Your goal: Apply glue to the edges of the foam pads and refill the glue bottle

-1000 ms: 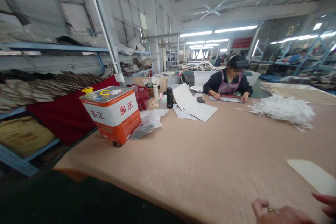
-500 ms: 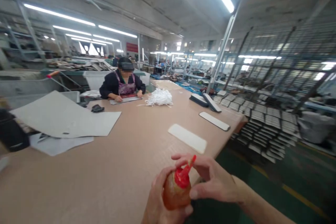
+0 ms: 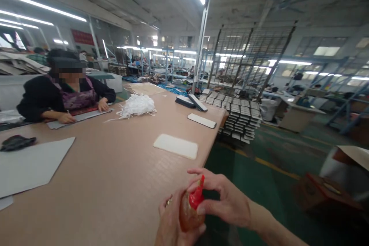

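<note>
A squeeze bottle (image 3: 188, 215) with amber-brown contents sits low in the frame, near the table's edge. My left hand (image 3: 170, 219) is wrapped round its body. The bottle's red nozzle cap (image 3: 196, 196) points up and slightly right. Around that cap are the thumb and fingers of my right hand (image 3: 223, 198), with the thumb against its near side and the forefinger stretched out behind. Beyond my hands, a cream rounded panel (image 3: 175, 146) lies flat on the brown table (image 3: 115, 169).
Farther along lie a dark-edged white panel (image 3: 201, 120), dark-sided pieces (image 3: 190, 102) and a pile of white strips (image 3: 137, 106). At left, a person (image 3: 69, 88) works over a grey sheet; a large pale sheet (image 3: 37, 169) lies nearer. Stacked panels (image 3: 239, 119) stand beyond the right edge.
The view has swung right, so the person and table items appear farther left. My right hand has come closer round the red cap, its thumb now on it. My left hand still holds the bottle.
</note>
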Available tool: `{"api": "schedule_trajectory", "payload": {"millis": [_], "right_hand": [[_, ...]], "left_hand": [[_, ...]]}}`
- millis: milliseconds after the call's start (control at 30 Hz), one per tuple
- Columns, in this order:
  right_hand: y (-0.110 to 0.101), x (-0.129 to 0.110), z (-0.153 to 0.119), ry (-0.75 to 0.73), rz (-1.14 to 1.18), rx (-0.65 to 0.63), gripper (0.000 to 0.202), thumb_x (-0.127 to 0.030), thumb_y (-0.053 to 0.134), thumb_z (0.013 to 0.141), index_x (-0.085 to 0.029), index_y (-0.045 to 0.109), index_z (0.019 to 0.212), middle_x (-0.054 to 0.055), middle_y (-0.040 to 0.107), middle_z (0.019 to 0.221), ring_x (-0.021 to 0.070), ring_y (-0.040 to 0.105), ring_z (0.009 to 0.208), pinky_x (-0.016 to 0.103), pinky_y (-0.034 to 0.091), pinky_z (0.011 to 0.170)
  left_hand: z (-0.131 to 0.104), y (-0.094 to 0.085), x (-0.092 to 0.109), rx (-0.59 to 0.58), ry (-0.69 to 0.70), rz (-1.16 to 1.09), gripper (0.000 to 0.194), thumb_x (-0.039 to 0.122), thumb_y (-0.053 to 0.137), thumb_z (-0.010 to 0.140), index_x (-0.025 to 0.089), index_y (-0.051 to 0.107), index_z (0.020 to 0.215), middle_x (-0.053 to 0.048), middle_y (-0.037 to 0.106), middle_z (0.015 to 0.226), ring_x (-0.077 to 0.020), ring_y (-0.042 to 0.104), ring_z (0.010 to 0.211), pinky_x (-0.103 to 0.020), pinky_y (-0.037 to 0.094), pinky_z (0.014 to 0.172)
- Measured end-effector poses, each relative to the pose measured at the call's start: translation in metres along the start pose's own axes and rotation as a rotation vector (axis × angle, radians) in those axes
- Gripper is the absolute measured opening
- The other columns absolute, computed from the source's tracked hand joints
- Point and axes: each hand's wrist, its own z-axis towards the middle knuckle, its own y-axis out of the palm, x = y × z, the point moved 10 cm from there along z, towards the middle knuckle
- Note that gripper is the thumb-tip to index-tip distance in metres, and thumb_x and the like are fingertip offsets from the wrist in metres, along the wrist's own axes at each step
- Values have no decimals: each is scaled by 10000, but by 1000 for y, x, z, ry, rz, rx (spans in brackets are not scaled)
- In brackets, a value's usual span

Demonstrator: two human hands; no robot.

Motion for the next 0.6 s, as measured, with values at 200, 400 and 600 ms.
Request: {"api": "schedule_trajectory", "payload": {"millis": [200, 400, 600], "right_hand": [[-46, 56, -29, 87, 38, 354, 353, -531, 675, 730, -221, 645, 897, 79, 669, 964, 297, 468, 1209, 441, 333, 1023], [-133, 115, -60, 179, 175, 433, 570, -541, 799, 564, -207, 636, 996, 114, 609, 1178, 321, 425, 1254, 443, 309, 1036], [-207, 141, -87, 107, 413, 249, 787, -535, 813, 557, -274, 553, 1253, 94, 443, 1425, 289, 303, 1354, 453, 148, 1115]], "left_hand": [[33, 62, -8, -84, -137, -197, 517, 363, 700, 554, 214, 608, 1040, -71, 714, 997, -299, 665, 910, -371, 536, 804], [74, 144, 3, -178, -146, -144, 568, 394, 736, 519, 208, 602, 1039, -74, 703, 962, -308, 642, 939, -354, 519, 809], [101, 255, 29, -502, -155, -377, 604, 428, 761, 477, 188, 590, 1004, -63, 680, 936, -266, 627, 882, -343, 487, 813]]}}
